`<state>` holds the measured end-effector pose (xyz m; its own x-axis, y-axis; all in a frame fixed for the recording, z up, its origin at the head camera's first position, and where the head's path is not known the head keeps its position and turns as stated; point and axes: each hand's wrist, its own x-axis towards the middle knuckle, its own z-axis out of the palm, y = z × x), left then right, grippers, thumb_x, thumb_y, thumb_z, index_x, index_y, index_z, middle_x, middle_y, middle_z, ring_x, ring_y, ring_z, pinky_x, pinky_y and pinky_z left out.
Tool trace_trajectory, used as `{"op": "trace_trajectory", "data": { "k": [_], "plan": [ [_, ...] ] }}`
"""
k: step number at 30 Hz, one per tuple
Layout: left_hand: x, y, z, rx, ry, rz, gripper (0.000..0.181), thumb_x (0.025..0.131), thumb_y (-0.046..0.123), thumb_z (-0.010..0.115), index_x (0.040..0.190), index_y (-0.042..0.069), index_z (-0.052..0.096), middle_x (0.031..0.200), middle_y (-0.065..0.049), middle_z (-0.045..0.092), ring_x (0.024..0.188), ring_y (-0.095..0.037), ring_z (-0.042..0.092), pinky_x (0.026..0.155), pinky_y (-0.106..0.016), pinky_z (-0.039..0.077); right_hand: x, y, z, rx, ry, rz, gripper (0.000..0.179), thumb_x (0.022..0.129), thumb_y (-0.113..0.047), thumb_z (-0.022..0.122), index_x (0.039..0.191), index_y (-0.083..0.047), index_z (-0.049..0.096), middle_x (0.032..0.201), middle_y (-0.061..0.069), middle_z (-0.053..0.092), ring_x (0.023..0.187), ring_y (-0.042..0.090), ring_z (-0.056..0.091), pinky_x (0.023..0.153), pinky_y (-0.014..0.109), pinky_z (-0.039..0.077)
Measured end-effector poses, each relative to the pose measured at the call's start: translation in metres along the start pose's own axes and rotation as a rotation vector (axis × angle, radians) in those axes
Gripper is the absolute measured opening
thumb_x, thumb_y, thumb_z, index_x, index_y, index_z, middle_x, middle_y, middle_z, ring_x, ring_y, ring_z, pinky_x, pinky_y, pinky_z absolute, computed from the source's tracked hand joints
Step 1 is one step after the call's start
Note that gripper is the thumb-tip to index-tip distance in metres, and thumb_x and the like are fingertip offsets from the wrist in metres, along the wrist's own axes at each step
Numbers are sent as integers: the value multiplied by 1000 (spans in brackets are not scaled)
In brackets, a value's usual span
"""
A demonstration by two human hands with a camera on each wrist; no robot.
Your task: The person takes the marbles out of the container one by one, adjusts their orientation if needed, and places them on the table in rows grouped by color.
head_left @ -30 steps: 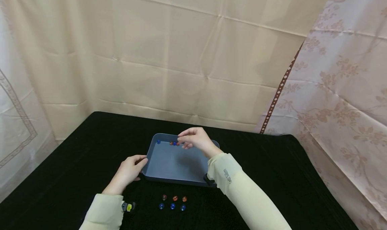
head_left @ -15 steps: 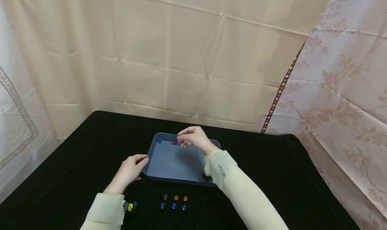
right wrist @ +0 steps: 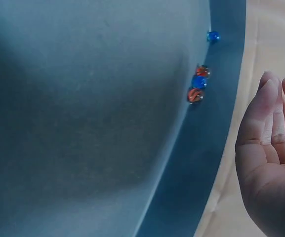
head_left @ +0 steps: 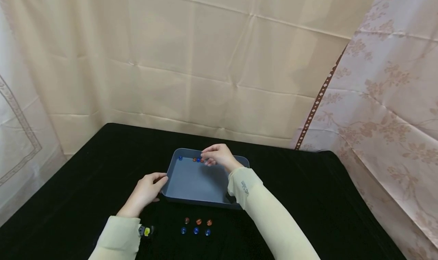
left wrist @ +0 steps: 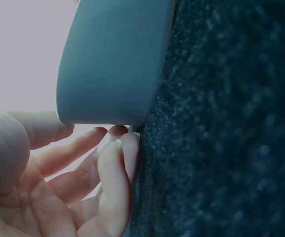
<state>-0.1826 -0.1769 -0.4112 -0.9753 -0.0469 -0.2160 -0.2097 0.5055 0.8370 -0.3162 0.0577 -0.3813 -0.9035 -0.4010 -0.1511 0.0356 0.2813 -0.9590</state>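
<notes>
A grey-blue tray [head_left: 191, 196] lies on the black cloth. My left hand [head_left: 145, 189] is at its left side, thumb and fingertips against the outside of the wall [left wrist: 107, 74], fingers only loosely bent. Over the far part of the tray hovers my right hand [head_left: 220, 156], fingers loosely bent, with nothing showing between them. In the right wrist view, an orange marble [right wrist: 195, 95], a blue marble [right wrist: 199, 82] and another orange marble [right wrist: 203, 71] touch in a row along the far wall. A lone blue marble [right wrist: 213, 36] sits apart from them near the corner.
In front of the tray, three orange marbles [head_left: 199, 222] form a row, with three blue marbles [head_left: 196, 230] in a row nearer the body. Behind the black-covered table [head_left: 137, 138] hangs a beige curtain [head_left: 219, 81], with a floral curtain [head_left: 386, 111] at right.
My right forearm has swung slightly to the left while its hand stays over the far part of the tray. The left hand and the marbles keep their places.
</notes>
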Motion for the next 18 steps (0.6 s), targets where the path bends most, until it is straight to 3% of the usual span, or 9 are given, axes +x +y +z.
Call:
{"op": "trace_trajectory", "data": {
  "k": [6, 14, 18],
  "plan": [
    [1, 0, -2, 1, -1, -6, 44, 105, 25, 47, 138, -4, 51, 119, -22, 64, 95, -24, 64, 73, -39, 61, 5, 7, 1, -14, 10, 15, 24, 94, -7, 65, 111, 10, 68, 104, 29, 71, 57, 9, 65, 60, 23, 59],
    [2, 0, -1, -4, 1, 0, 44, 105, 25, 47, 137, -4, 52, 118, -21, 64, 95, -23, 64, 72, -38, 61, 13, 20, 0, 20, 19, 67, 25, 94, -6, 65, 113, 9, 67, 85, 13, 74, 55, 10, 63, 56, 21, 57],
    [2, -1, -1, -4, -1, 0, 44, 105, 26, 47, 137, -4, 51, 118, -21, 63, 95, -24, 65, 72, -38, 61, 13, 25, 0, 42, 3, 109, 26, 94, -6, 64, 117, 8, 66, 95, 19, 74, 57, 9, 63, 57, 20, 57]
  ]
}}
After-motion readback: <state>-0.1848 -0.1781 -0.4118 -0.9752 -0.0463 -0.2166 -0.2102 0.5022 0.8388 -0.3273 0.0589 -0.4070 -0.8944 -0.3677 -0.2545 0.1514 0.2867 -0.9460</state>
